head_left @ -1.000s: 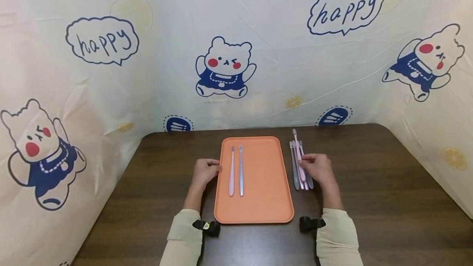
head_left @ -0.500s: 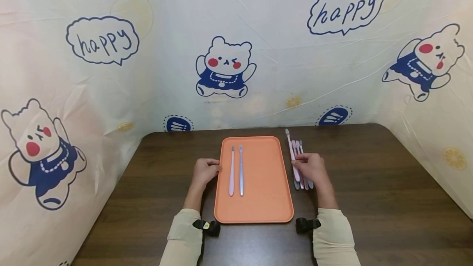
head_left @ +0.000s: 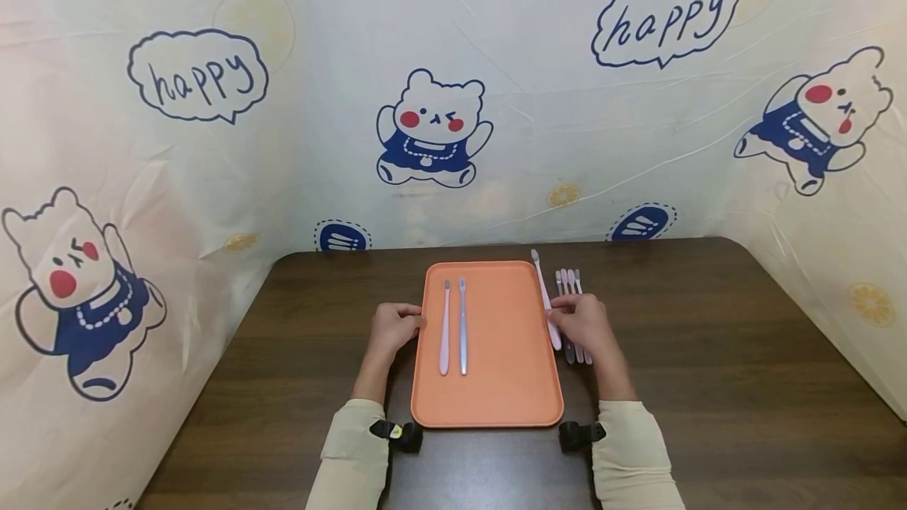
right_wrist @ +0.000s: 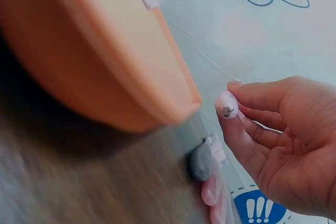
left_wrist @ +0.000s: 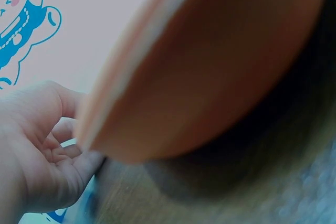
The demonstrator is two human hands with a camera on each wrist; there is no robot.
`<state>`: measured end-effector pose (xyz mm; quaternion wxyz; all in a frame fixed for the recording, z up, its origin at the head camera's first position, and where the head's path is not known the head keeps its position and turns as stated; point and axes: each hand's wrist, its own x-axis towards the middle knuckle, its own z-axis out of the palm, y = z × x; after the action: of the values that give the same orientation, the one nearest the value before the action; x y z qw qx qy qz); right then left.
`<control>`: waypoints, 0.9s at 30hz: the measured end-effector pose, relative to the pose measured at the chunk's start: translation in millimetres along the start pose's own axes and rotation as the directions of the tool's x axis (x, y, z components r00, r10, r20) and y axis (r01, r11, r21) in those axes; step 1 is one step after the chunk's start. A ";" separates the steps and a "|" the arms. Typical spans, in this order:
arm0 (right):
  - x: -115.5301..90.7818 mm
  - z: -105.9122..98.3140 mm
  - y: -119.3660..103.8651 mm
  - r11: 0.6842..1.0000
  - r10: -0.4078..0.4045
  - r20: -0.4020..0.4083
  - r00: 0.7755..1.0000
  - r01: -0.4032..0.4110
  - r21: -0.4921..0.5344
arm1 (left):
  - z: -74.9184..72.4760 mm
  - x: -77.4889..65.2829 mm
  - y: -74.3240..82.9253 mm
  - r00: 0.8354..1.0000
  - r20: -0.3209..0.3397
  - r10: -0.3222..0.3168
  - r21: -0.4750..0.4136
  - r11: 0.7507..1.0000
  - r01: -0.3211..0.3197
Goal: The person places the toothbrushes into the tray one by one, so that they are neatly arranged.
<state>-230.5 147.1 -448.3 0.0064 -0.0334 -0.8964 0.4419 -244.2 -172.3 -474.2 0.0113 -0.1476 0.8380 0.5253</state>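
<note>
My right hand pinches a pink toothbrush between thumb and fingers. The brush slants with its head away from me and overlaps the right rim of an orange tray in the head view. In the right wrist view, the rounded handle end shows at the fingertips, beside the tray wall. My left hand holds the tray's left rim, fingers and thumb meeting the edge in the left wrist view. On the tray lie a pink toothbrush and a blue one, side by side and lengthwise.
Several more toothbrushes lie in a bunch on the table right of the tray, partly hidden by my right hand. The dark wooden table ends at a patterned cloth wall behind and at both sides.
My right hand has moved left with the pink toothbrush, from over the bunch to the tray's right rim. The left hand and the tray have stayed in place.
</note>
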 end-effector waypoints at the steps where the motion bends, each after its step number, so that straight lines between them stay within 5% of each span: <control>1: -0.1 1.1 -0.4 1.000 0.000 -0.002 1.000 0.000 0.000 | -0.1 -0.3 0.1 1.000 0.001 -0.001 0.001 1.000 0.001; 27: 2.5 18.0 -7.2 0.998 -0.030 -0.004 1.000 0.030 0.058 | -0.9 -1.7 1.2 1.000 0.008 -0.010 -0.004 1.000 0.010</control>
<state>-234.2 128.6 -453.5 0.0155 -0.0206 -0.8837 0.4674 -242.7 -172.2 -472.4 0.0169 -0.1495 0.8362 0.5274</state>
